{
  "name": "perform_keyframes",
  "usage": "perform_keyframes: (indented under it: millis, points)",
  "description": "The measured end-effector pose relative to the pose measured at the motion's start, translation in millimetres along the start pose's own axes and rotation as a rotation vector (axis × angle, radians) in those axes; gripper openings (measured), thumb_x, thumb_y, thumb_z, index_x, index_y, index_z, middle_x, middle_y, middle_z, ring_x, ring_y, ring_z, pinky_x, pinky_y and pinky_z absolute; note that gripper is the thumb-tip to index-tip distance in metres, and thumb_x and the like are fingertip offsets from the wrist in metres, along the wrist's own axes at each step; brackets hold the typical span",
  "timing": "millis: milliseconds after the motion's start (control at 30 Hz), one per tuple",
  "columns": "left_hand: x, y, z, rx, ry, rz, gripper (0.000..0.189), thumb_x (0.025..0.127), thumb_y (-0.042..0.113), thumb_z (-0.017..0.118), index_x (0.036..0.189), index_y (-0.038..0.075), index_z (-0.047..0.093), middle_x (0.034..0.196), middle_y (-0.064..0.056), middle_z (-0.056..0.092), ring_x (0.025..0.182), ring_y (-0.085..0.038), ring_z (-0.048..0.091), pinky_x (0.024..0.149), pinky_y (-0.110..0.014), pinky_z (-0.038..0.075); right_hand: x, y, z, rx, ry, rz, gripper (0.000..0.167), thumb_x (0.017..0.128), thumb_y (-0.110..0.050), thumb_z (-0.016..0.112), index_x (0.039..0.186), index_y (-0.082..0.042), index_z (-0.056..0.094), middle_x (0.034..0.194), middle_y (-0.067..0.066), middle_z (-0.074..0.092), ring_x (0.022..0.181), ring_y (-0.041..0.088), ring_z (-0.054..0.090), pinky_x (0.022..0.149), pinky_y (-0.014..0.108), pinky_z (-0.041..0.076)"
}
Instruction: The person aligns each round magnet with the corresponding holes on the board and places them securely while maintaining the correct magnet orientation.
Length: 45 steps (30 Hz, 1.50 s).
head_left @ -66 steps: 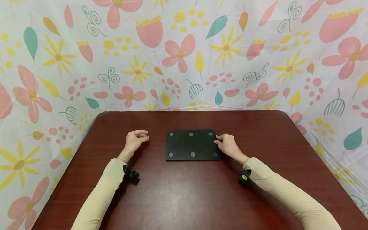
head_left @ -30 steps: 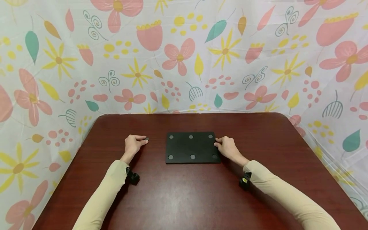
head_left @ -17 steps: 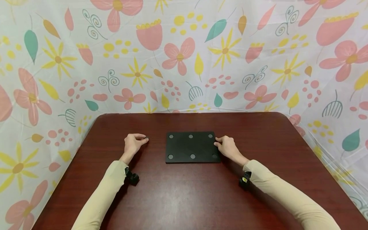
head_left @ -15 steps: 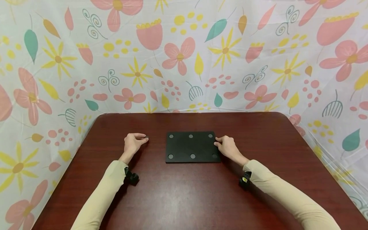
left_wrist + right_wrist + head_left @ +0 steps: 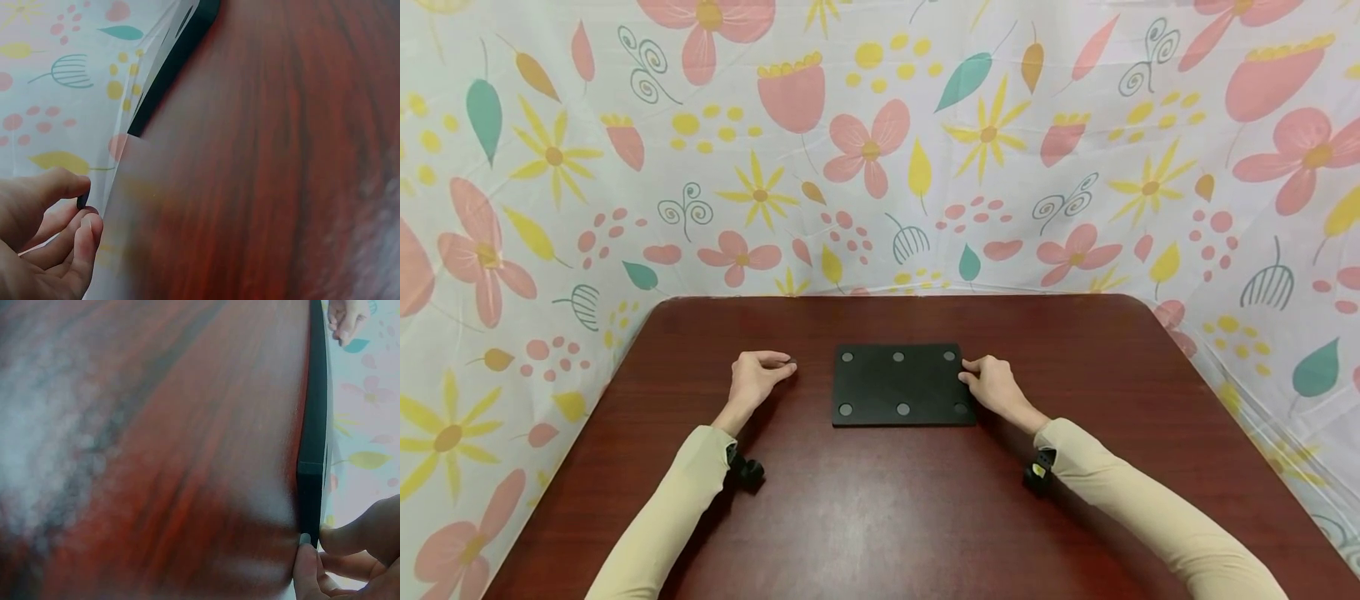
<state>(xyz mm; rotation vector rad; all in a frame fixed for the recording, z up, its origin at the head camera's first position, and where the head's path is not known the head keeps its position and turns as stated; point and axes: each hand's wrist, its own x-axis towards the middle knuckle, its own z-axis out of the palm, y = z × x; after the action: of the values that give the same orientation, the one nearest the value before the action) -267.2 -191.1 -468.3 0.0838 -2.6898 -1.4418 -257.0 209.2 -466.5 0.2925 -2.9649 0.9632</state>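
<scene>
A black rectangular board (image 5: 898, 383), with several grey round spots near its edges, lies on the table. My right hand (image 5: 995, 382) pinches its right edge; in the right wrist view the thumb and fingers (image 5: 306, 569) close on the board's end (image 5: 312, 425). To the left of the board and apart from it, my left hand (image 5: 754, 379) pinches a small dark disc (image 5: 82, 200) between thumb and fingertips. The disc is seen edge-on in the left wrist view, and its face is hidden. Its exact kind cannot be told.
The reddish-brown wooden table (image 5: 865, 508) has rounded far corners. A floral cloth (image 5: 865, 167) hangs behind and beside it. A black wrist camera (image 5: 747, 472) sits on the left wrist, another wrist camera (image 5: 1037, 472) on the right.
The small disc came into sight in my left fingertips between the earliest frame and the following one. Since then the left hand has shifted slightly right. The right hand stays on the board.
</scene>
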Motion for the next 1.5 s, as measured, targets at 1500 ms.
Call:
perform_keyframes:
  millis: [1500]
  points:
    - [-21.3,36.7,27.2,-0.020,-0.198,0.148,0.019,0.084,0.019,0.076,0.098,0.007,0.074,0.090,-0.009,0.074,0.081,-0.019,0.068,0.069,-0.030,0.056,0.0,-1.5,-1.3,-0.026,0.027,-0.015,0.035,0.094,-0.007,0.061,0.125,0.010,0.059,0.126,0.028,0.059,0.056,0.018,0.060,0.049,0.023,0.039]
